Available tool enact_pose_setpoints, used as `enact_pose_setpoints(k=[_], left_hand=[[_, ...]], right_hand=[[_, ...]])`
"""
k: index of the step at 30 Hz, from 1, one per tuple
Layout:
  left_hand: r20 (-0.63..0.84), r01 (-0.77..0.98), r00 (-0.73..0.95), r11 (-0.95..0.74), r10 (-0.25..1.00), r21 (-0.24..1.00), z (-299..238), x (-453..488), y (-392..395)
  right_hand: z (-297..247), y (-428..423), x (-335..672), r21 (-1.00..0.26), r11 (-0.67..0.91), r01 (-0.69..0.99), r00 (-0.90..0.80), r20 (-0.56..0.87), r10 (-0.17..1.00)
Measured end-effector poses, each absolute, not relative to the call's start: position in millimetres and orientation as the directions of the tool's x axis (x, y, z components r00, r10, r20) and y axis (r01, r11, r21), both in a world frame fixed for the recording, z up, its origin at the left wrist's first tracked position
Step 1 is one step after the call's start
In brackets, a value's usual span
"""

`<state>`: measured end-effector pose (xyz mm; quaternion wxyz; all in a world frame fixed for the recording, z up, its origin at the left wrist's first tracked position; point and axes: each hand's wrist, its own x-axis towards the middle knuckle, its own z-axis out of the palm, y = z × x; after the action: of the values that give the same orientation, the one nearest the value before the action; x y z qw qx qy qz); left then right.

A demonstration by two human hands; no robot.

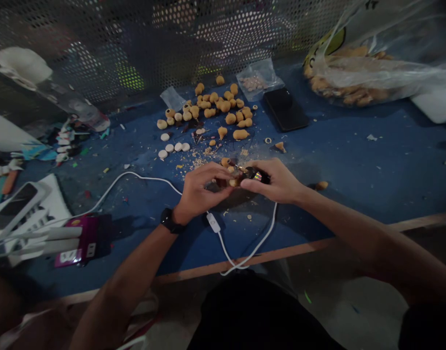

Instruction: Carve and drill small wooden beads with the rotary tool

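Note:
My left hand (pixel 203 187), with a black watch on its wrist, is closed around a small tan gourd (pixel 233 182), partly hidden by the fingers. In my right hand (pixel 279 181) is a dark mini drill (pixel 257 176), gripped with its metal tip pointing left at the gourd. Whether the tip touches it I cannot tell. Another gourd piece (pixel 226 162) shows just behind the fingertips. Crumbs (pixel 204 158) lie beyond my hands, near a row of white discs (pixel 178 147) and a heap of small gourds (pixel 223 104).
A white cable (pixel 261 243) with an inline switch (pixel 213 222) loops below my hands on the blue table (pixel 339 160). Farther back lie a black phone (pixel 285 109) and a clear bag of gourds (pixel 354 80). A purple box (pixel 79 243) stands left; perforated metal panel (pixel 143 43) rises behind.

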<state>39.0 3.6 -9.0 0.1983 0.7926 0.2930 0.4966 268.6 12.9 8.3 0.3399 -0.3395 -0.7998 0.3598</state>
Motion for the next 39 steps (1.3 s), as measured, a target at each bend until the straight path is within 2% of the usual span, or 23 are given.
enact_pose_setpoints(k=[4, 11, 17, 27, 39], left_hand=[[0.632, 0.305, 0.321, -0.708, 0.706, 0.636, -5, 32, 10], [0.591, 0.348, 0.295, -0.66, 0.751, 0.665, -7, 22, 19], [0.6, 0.329, 0.311, -0.676, 0.737, 0.66, -8, 23, 20], [0.49, 0.328, 0.379, -0.609, 0.785, 0.722, -9, 22, 19], [0.423, 0.331, 0.423, -0.571, 0.802, 0.751, -6, 22, 19]], right_hand=[[8, 18, 279, -0.81, 0.518, 0.276, -0.604, 0.273, 0.749], [1, 27, 284, -0.64, 0.64, 0.425, -0.621, 0.308, 0.721], [-2, 26, 286, -0.606, 0.642, 0.47, -0.602, 0.312, 0.735], [-7, 30, 292, -0.459, 0.696, 0.552, -0.615, 0.339, 0.712], [-7, 31, 291, -0.425, 0.73, 0.535, -0.652, 0.342, 0.677]])
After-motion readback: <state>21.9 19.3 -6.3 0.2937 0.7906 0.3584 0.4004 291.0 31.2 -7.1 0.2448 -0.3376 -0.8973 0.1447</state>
